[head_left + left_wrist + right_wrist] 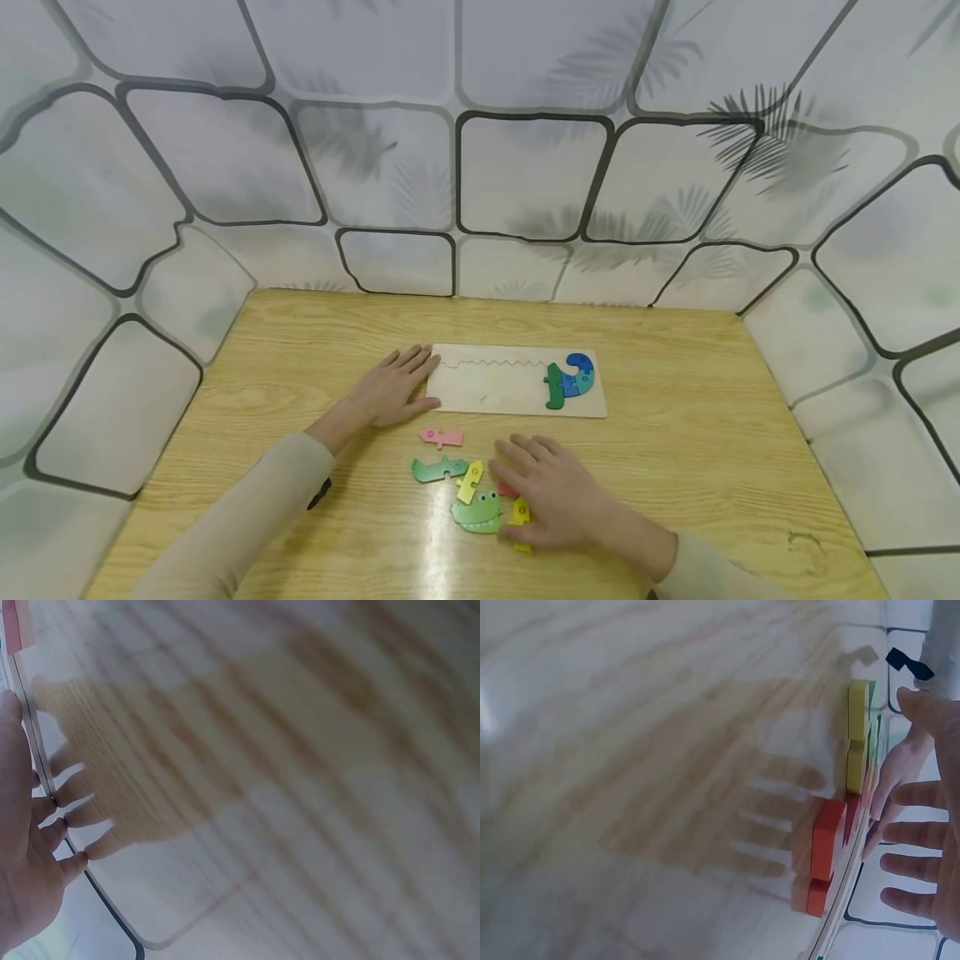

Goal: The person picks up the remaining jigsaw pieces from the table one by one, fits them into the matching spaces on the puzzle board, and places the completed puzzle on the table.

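A pale wooden puzzle board (pixel 487 392) lies on the table, with a dark green piece (pixel 555 387) and blue pieces (pixel 580 375) at its right end. My left hand (pixel 393 387) rests at the board's left edge, fingers extended. Fingers spread, my right hand (pixel 555 492) is over a red puzzle piece (pixel 827 840) and a yellow piece (pixel 522 523), partly hiding both. In the right wrist view its fingers are apart from the pieces. Beside it lie a green crocodile-head piece (pixel 478 517), another yellow piece (pixel 470 482), a green piece (pixel 435 471) and a pink piece (pixel 442 437).
The wooden table (pixel 675 400) reaches back to a patterned wall (pixel 525 183), which also stands at both sides. The loose pieces lie in front of the board, between the two forearms.
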Demonstrator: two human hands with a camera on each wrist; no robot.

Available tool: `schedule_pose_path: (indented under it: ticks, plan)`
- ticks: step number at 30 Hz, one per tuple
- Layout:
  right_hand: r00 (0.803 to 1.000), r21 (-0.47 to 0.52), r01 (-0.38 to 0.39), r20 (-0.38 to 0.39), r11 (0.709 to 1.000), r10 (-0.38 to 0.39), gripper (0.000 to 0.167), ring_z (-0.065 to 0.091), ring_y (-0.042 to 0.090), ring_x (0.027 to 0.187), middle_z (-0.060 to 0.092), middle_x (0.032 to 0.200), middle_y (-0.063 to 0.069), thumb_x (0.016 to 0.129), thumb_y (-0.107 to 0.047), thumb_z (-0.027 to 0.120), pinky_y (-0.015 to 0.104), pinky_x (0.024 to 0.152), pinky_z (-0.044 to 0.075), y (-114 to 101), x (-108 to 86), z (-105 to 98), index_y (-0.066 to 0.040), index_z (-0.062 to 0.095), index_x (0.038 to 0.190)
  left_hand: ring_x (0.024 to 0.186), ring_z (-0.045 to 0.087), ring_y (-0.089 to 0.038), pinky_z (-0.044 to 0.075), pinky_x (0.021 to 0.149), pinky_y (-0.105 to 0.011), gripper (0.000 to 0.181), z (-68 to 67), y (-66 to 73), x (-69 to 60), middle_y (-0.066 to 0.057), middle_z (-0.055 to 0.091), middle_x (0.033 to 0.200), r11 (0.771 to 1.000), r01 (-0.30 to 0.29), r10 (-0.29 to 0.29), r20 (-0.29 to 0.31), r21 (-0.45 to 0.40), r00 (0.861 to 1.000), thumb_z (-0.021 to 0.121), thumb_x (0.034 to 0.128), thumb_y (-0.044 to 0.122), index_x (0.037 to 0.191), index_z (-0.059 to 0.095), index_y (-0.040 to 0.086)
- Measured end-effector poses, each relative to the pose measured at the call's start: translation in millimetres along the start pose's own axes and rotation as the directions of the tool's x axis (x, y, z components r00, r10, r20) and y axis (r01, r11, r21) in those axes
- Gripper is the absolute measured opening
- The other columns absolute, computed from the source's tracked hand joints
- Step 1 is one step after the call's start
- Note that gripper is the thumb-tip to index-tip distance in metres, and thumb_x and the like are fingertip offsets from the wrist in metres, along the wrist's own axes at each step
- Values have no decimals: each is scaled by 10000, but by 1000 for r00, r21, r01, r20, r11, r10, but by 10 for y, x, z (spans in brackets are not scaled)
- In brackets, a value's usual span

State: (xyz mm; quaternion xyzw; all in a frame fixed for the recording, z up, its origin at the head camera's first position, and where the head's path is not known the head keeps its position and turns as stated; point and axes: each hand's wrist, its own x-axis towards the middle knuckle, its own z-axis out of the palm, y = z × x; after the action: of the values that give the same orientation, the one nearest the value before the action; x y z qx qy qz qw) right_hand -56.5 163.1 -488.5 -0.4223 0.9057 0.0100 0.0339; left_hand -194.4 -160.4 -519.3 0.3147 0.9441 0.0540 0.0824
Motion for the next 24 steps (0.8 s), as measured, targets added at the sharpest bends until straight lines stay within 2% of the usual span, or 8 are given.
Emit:
schedule_pose_path:
  ticks: [6, 14, 24]
  plan:
    - [999, -19, 38, -16, 999, -39, 787, 535, 311, 1468, 545, 1603, 61, 949, -786, 520, 523, 1185, 483, -56, 1, 45, -247, 560, 1521, 1645, 237, -360, 240, 1335, -575, 828, -5, 4, -2, -164, 224, 1762, 1000, -1, 1, -4, -3, 1000, 434, 1077, 620, 1686, 247, 91]
    - [998, -31, 57, 10, 998, -56, 763, 542, 289, 1452, 553, 1582, 40, 978, -779, 473, 512, 1175, 495, -88, -7, 107, -252, 533, 1526, 1644, 236, -366, 240, 1334, -578, 825, -27, 17, -15, -163, 221, 1762, 1000, 1, -1, -5, -19, 1000, 440, 1077, 614, 1684, 251, 88]
    - [995, -85, 91, -29, 992, -94, 760, 580, 279, 1391, 599, 1516, 40, 969, -769, 509, 503, 1141, 523, -123, 6, 170, -234, 524, 1509, 1644, 240, -365, 243, 1334, -576, 824, -40, 20, -25, -158, 231, 1762, 1000, 4, -4, -6, -17, 1000, 442, 1075, 616, 1685, 254, 95]
